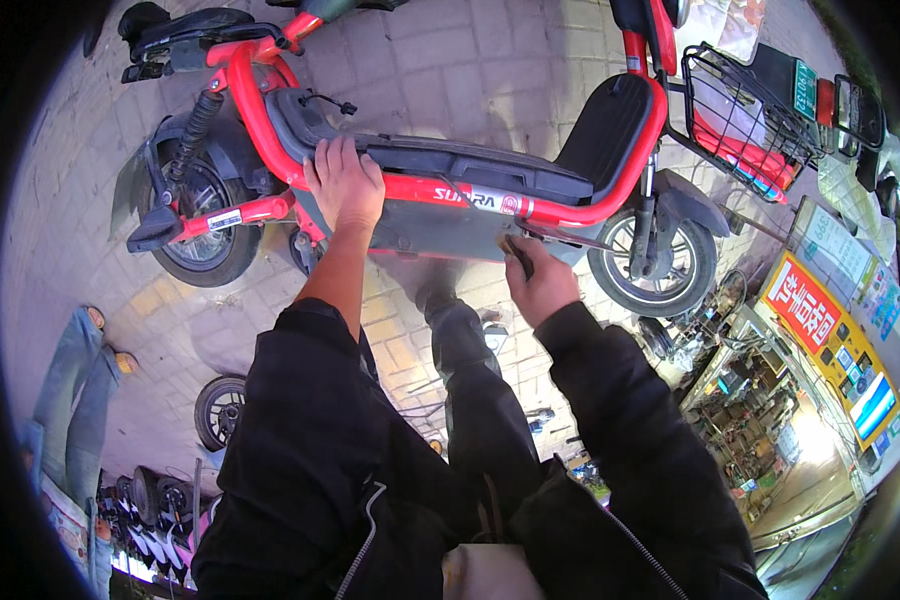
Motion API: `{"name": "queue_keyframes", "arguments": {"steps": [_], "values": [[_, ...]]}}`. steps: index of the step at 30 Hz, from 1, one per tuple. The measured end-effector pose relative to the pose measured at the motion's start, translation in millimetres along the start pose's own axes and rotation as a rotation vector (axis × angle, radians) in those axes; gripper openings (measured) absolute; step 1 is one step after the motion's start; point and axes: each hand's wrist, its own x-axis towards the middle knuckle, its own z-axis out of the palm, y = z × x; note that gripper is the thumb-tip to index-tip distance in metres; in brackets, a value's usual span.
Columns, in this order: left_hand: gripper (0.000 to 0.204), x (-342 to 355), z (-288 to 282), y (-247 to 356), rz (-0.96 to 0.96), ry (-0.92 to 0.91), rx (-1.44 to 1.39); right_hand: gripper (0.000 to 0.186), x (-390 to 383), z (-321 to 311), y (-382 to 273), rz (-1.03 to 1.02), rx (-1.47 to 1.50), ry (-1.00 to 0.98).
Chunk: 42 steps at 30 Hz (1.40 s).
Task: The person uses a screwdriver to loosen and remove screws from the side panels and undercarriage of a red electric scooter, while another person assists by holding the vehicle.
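A red electric scooter (402,188) stands across the far side of the view, its grey lower side panel (420,230) facing me. My left hand (347,185) lies on the red frame tube, its fingers stretched over onto the dark floorboard cover (460,163). By the lower edge of the side panel, my right hand (543,286) is closed around a small tool with a dark handle (522,258). The fingers hide most of that tool, and its kind cannot be made out. The front wheel (655,262) is to the right of this hand.
Paving bricks (450,40) cover the ground. At right stand a cluttered parts shelf (760,440), a yellow and red sign (820,335) and another vehicle's wire basket (735,120). A loose wheel (220,412) lies at left, near a person in jeans (70,400).
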Motion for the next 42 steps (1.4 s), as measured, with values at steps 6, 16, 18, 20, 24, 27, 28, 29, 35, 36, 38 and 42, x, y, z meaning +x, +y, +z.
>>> {"name": "queue_keyframes", "arguments": {"steps": [6,16,18,20,24,27,28,29,35,36,38,42], "values": [[0.038,2,0,0,0.002,0.021,-0.002,0.028,-15,30,-2,0.075,0.066,0.122],[0.039,0,4,-3,0.022,0.019,0.025,0.031,-2,-11,24,-0.075,0.085,-0.064],[0.039,3,4,-2,0.032,0.023,0.054,0.031,5,-38,8,-0.102,-0.002,-0.067],[0.039,0,3,0,0.029,0.018,0.034,0.036,5,-21,14,-0.075,-0.029,-0.058],[0.039,2,2,1,0.023,0.016,0.021,0.052,-18,32,33,0.068,0.210,-0.172],[0.039,2,2,1,0.026,0.030,0.034,0.043,-20,34,18,0.053,0.280,0.006],[0.039,3,2,0,0.022,0.025,0.036,0.042,-23,19,5,0.062,0.170,-0.026],[0.039,4,0,-1,0.019,0.020,0.038,0.042,-21,10,-5,0.057,0.103,-0.056],[0.039,1,2,-1,0.010,0.001,0.001,0.038,2,28,-19,0.059,-0.027,-0.046],[0.039,1,1,0,0.014,0.001,0.000,0.038,-6,37,-23,0.075,-0.042,-0.008],[0.040,2,0,1,0.022,-0.002,-0.001,0.036,-9,41,-25,0.150,0.136,0.002],[0.038,0,3,-2,0.019,0.009,-0.011,0.034,-14,57,-23,0.171,0.200,0.083]]}}
